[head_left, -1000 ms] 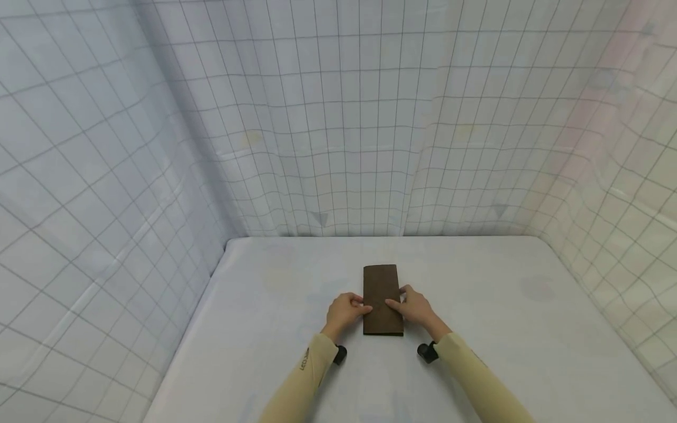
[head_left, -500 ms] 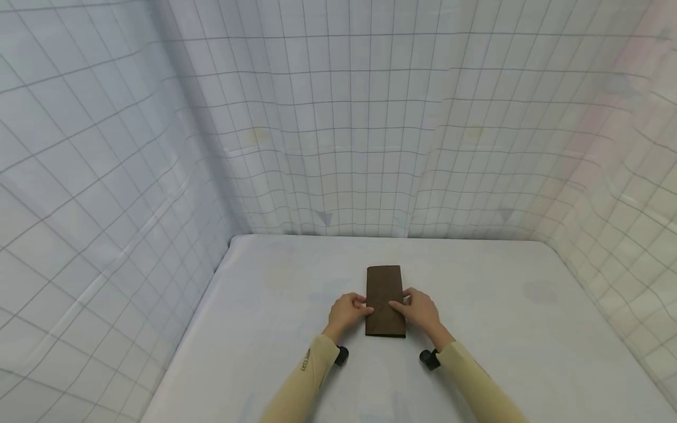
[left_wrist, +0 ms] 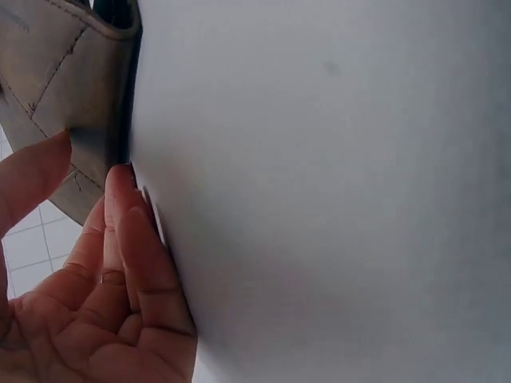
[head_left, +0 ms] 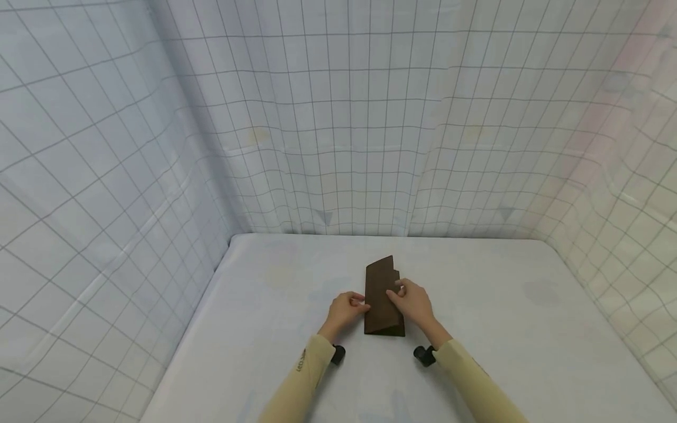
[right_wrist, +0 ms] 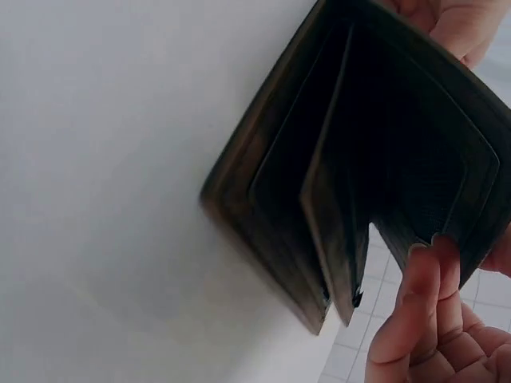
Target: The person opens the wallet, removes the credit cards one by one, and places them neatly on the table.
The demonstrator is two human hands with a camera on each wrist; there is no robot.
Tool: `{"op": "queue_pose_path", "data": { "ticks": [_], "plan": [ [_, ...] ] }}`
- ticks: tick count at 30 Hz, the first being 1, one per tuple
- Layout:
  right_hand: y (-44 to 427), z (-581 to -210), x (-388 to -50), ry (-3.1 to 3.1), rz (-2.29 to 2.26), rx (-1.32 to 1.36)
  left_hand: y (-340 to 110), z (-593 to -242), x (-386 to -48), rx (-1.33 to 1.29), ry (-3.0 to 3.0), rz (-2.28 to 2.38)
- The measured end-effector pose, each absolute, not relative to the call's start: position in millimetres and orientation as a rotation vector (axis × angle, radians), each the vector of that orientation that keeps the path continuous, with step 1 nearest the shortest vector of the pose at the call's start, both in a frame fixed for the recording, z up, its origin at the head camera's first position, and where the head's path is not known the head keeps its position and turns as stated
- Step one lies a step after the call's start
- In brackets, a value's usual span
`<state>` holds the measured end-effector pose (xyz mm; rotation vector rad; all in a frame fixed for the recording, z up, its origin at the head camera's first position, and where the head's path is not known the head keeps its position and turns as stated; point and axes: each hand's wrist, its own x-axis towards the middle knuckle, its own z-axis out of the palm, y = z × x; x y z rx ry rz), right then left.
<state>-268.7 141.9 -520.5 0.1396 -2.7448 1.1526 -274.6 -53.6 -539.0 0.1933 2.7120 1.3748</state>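
A long brown leather wallet (head_left: 378, 294) lies on the white table, its front cover partly raised from the right side. My right hand (head_left: 415, 304) pinches the edge of that cover between thumb and fingers. In the right wrist view, the dark inside of the wallet (right_wrist: 423, 152) shows, with an inner flap (right_wrist: 326, 215) standing between the two covers. My left hand (head_left: 342, 311) holds the folded left side. In the left wrist view, its thumb touches the stitched leather and its fingertips (left_wrist: 120, 182) lie at the edge by the tabletop.
The white table (head_left: 285, 276) spreads around the wallet. Behind it and at both sides hang white grid-patterned curtains (head_left: 349, 147). A black wrist camera (head_left: 424, 355) sits at the right wrist and another black camera (head_left: 338, 353) at the left.
The wallet lay closed half a second ago. My right hand has lifted its front cover up and leftward, opening it partway. My left hand has stayed at the folded side.
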Motion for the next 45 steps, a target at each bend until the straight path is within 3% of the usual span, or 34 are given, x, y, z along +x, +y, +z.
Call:
{"op": "queue_pose_path", "data": {
  "ticks": [22,45],
  "plan": [
    [99,-510,-245,-2.696,1.353,0.577,-73,-533,-273,0.194,2.148,1.802],
    [79,-529,-237,-2.741,1.298,0.782,-96,-533,-272,0.115,2.401,1.777]
  ]
}}
